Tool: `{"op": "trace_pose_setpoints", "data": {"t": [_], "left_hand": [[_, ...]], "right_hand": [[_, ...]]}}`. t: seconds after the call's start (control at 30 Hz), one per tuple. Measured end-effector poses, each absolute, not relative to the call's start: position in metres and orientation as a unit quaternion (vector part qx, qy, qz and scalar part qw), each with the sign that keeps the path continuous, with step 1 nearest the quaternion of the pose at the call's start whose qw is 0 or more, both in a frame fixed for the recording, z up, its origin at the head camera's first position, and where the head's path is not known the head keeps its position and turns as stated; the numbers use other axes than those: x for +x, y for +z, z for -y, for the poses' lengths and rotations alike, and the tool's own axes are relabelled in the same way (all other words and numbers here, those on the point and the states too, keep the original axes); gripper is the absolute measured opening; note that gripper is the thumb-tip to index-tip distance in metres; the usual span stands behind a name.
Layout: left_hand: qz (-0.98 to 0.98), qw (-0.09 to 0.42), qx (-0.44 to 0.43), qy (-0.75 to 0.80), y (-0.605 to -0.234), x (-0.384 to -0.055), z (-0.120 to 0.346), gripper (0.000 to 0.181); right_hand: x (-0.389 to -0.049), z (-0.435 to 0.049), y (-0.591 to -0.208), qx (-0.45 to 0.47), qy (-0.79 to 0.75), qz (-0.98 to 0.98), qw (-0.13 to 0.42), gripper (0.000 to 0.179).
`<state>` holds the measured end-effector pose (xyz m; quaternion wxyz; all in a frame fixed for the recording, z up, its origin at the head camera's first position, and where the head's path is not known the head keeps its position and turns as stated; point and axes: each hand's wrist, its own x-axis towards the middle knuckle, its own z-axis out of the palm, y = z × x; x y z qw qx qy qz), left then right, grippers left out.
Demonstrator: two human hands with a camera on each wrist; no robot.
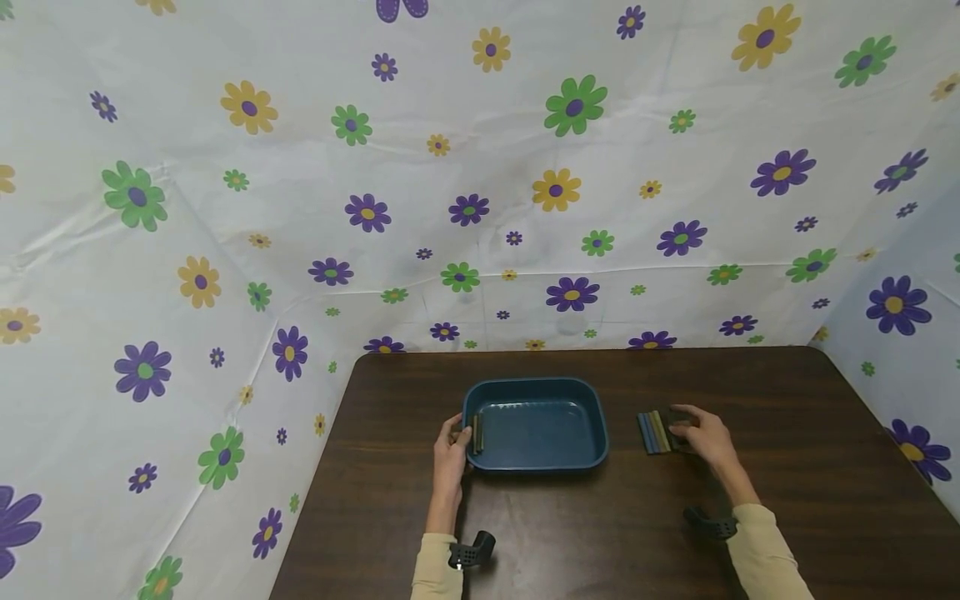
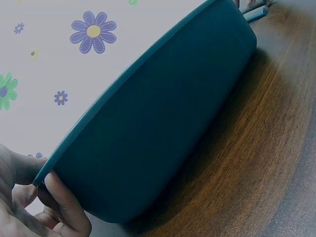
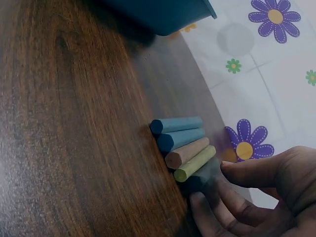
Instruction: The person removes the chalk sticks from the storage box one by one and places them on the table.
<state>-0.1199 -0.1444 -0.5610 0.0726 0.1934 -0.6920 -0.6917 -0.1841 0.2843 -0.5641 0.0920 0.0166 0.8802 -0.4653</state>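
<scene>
My left hand [image 1: 450, 454] grips the left rim of a blue plastic tub [image 1: 536, 466], which stands on the table. Two chalk sticks [image 1: 477, 435] lie against the tub's left wall inside, beside my thumb. To the right of the tub, several thick chalk sticks [image 3: 185, 152] lie side by side: two blue, one brownish, one yellow-green. At the right end of this row, my right hand [image 1: 705, 435] holds a dark chalk stick [image 3: 198, 182] between thumb and fingers. Blur and shadow partly hide that dark stick.
The dark brown wooden table [image 1: 375, 517] ends at a white flowered sheet [image 1: 480, 167] behind and at the sides. A black wrist camera [image 1: 472, 551] sits on the left sleeve, another black camera [image 1: 710, 523] on the right.
</scene>
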Motion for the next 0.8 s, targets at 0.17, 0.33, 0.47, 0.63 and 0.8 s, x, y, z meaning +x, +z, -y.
{"op": "trace_pose_setpoints", "data": {"t": [0.17, 0.33, 0.47, 0.63, 0.8], "left_hand": [[0.695, 0.071, 0.197, -0.688, -0.561, -0.12, 0.144, 0.036], [0.695, 0.07, 0.199, -0.687, -0.561, -0.12, 0.144, 0.036], [0.695, 0.071, 0.199, -0.687, -0.559, -0.119, 0.144, 0.037], [0.695, 0.073, 0.196, -0.688, -0.557, -0.117, 0.143, 0.037], [0.694, 0.072, 0.2, -0.688, -0.556, -0.117, 0.142, 0.036]], "right_hand": [[-0.184, -0.283, -0.563, 0.028, -0.47, -0.878, 0.092, 0.048], [-0.185, -0.281, -0.558, 0.055, -0.463, -0.882, 0.075, 0.045], [-0.185, -0.278, -0.553, 0.071, -0.459, -0.883, 0.058, 0.045], [-0.185, -0.27, -0.545, 0.076, -0.464, -0.881, 0.05, 0.046], [-0.184, -0.255, -0.537, 0.068, -0.481, -0.873, 0.045, 0.046]]}}
